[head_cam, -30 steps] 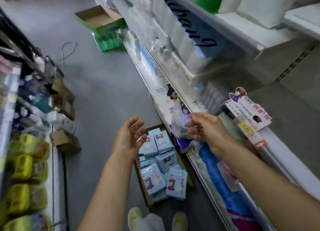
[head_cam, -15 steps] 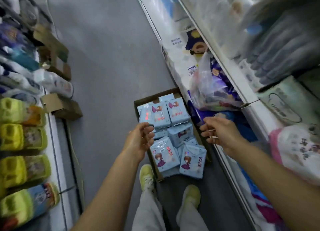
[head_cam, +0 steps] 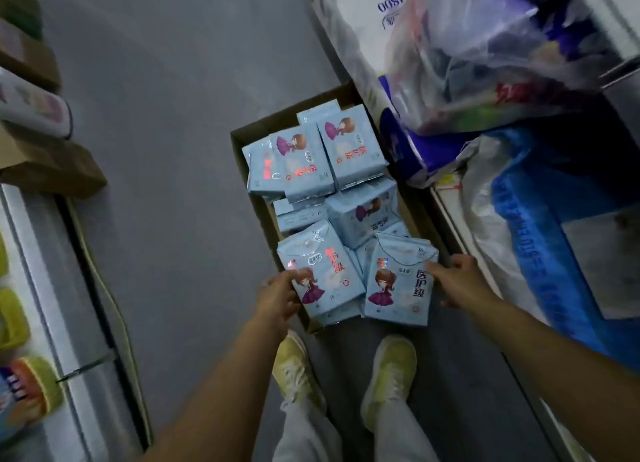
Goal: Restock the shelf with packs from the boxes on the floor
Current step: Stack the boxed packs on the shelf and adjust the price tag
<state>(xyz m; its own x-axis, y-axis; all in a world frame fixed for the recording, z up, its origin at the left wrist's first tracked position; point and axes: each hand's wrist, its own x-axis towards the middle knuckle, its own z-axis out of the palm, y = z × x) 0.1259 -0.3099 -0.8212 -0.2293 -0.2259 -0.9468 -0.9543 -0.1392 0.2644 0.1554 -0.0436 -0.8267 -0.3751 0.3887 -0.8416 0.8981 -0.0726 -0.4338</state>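
The cardboard box (head_cam: 242, 143) on the floor holds about eight pale blue packs, lower ones half hidden. The left hand (head_cam: 277, 299) grips the near-left pack (head_cam: 322, 271); the right hand (head_cam: 453, 281) pinches the near-right pack (head_cam: 398, 285).

1. The grey floor (head_cam: 166, 122) is running from the top left of the frame down to the bottom centre, forming the aisle.
2. An open cardboard box (head_cam: 252, 133) is sitting on the floor at the centre of the frame, and light blue packs (head_cam: 349, 150) are lying piled inside it.
3. A pair of yellow shoes (head_cam: 391, 375) is standing on the floor in the lower centre, just below the box's near end.
4. A brown carton (head_cam: 52, 170) is resting at the left edge, seemingly at floor level, though blur is making that hard to confirm.
5. A pale cable (head_cam: 104, 281) is trailing along the floor at the lower left.
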